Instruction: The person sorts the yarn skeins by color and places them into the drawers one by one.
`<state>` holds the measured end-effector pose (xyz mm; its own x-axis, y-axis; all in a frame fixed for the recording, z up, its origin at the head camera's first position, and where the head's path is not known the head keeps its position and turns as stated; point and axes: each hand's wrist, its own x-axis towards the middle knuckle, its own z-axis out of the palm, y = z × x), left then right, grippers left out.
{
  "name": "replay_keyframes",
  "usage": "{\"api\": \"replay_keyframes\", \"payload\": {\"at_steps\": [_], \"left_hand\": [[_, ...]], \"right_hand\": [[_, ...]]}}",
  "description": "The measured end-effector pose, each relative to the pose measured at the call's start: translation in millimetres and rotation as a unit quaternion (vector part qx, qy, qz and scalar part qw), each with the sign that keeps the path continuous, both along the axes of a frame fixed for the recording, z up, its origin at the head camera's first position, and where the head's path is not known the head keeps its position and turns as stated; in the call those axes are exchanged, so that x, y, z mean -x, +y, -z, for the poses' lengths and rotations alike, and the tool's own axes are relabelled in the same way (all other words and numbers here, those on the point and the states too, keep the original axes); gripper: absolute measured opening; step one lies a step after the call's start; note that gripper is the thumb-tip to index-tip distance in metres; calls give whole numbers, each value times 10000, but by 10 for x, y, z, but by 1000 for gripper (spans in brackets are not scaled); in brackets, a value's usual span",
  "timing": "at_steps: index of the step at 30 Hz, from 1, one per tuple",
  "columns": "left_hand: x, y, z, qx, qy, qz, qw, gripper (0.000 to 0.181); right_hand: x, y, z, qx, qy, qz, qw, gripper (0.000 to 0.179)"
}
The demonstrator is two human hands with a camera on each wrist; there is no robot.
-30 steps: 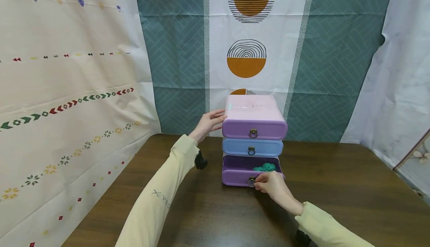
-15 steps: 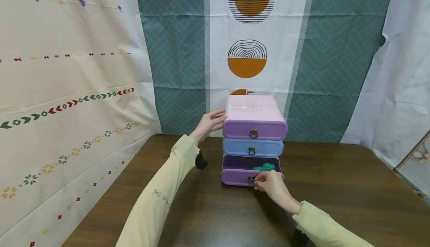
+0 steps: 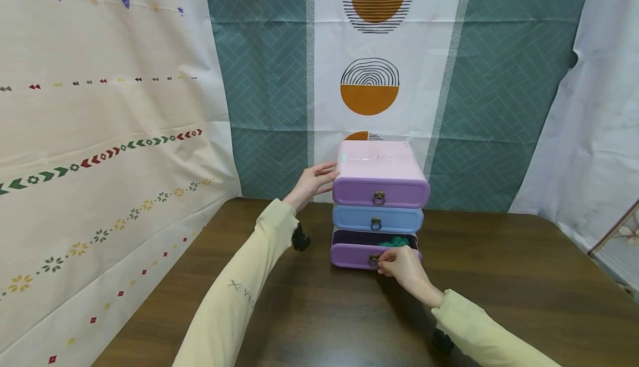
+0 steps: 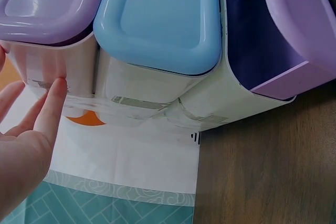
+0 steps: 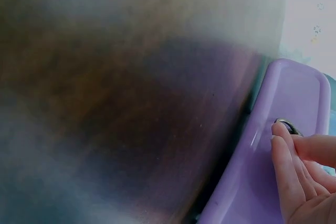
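Observation:
A three-drawer chest (image 3: 379,159) has a pale pink top, purple top and bottom drawers and a blue middle drawer (image 3: 349,218). The bottom drawer (image 3: 346,256) is partly pulled out, and a teal bundle (image 3: 397,241), perhaps yarn, lies inside at the right. At the drawer's front, my right hand (image 3: 406,271) pinches the metal ring pull (image 5: 287,125) between thumb and fingers. My left hand (image 3: 308,188) rests its fairly straight fingers against the left side of the chest's top section; the fingertips touch the pale side wall in the left wrist view.
The chest stands near the back of a dark brown wooden table (image 3: 319,322). Behind it hangs a teal and white patterned cloth (image 3: 264,78). A cream embroidered cloth (image 3: 125,106) drapes on the left, and a white one (image 3: 594,145) on the right.
The bottom drawer has slid further into the chest, pushed by the right hand at its ring pull. Less of the teal bundle shows. The left hand has stayed against the chest.

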<state>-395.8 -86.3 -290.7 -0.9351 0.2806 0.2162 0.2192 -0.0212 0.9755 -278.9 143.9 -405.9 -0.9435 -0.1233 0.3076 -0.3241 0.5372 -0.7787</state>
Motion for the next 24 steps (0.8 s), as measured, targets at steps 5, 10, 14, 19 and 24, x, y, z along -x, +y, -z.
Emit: {"api": "replay_keyframes", "payload": {"at_steps": [5, 10, 14, 19, 24], "left_hand": [[8, 4, -4, -60, 3, 8, 10000, 47], [-3, -4, -3, -30, 9, 11, 10000, 47], [-7, -4, -3, -49, -18, 3, 10000, 48], [-8, 6, -7, -55, -31, -5, 10000, 47], [-9, 8, -8, -86, -43, -15, 10000, 47]], "right_hand": [[47, -3, -5, 42, -81, 54, 9999, 8], [88, 2, -13, 114, -195, 0, 9997, 7], [140, 2, -22, 195, -309, 30, 9993, 6], [193, 1, -33, 329, -435, 81, 9985, 6], [232, 1, -29, 402, -457, 83, 9981, 5]]}}
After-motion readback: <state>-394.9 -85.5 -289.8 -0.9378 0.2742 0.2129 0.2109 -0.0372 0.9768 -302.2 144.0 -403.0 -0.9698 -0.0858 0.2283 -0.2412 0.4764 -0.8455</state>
